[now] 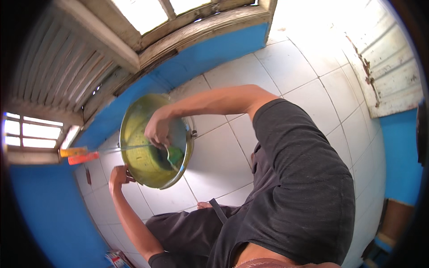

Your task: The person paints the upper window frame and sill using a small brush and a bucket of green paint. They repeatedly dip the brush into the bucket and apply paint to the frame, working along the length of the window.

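Note:
A yellow-green bucket (140, 167), its inside streaked, stands tilted on the tiled floor beside a blue wall. My right hand (159, 130) reaches down into it, gripping the metal shaft of what looks like a paint roller. Next to that hand are a bent wire frame and a green roller head (175, 155). The shaft runs left over the rim towards a yellow and orange handle (83, 157), which is blurred. My left hand (120, 176) holds the bucket's near left rim; some of its fingers are hidden. Dark liquid or shadow lies at the bottom.
White floor tiles (221, 150) surround the bucket. A worn wooden window frame (201, 31) and louvred shutter (67, 63) rise above the blue wall (221, 43). To the right stands a weathered white door (392, 60). Wooden furniture (395, 217) sits at lower right.

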A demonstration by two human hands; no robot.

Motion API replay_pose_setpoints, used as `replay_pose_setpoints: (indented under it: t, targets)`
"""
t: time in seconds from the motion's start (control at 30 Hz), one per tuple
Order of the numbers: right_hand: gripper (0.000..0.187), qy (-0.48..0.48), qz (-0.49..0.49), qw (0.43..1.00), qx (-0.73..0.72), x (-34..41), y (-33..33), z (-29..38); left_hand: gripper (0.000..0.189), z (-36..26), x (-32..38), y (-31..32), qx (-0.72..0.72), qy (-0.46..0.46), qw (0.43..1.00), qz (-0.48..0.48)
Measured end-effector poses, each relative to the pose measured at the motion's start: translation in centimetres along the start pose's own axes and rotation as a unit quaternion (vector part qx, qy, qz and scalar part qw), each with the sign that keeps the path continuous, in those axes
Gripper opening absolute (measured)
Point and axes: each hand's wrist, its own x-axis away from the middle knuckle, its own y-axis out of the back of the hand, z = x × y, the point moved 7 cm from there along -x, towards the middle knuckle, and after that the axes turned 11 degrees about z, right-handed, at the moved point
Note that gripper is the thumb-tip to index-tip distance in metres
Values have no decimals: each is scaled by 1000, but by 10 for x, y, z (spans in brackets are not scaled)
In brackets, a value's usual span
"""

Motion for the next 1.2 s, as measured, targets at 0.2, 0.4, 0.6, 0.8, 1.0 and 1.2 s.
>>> replay_pose_setpoints:
  t: [0.2,0.4,0.6,0.8,1.0,1.2]
  targets:
    - [19,-94,-49,994,-19,24,17,13,39,-18,9,-4,-50,-23,998,23]
    - [20,-180,-322,872,321,42,43,31,37,25,-33,10,-394,12,918,34]
    - [8,-337,-333,799,370,50,45,8,33,24,-20,-6,-156,33,987,29]
    - [9,-374,-398,747,379,66,47,8,42,-3,20,-17,-1,96,994,-58]
    - [12,-331,-404,792,316,91,81,81,42,3,23,-16,7,84,996,-22]
    - [24,-204,-243,931,182,47,42,57,47,9,16,-10,8,77,996,-48]
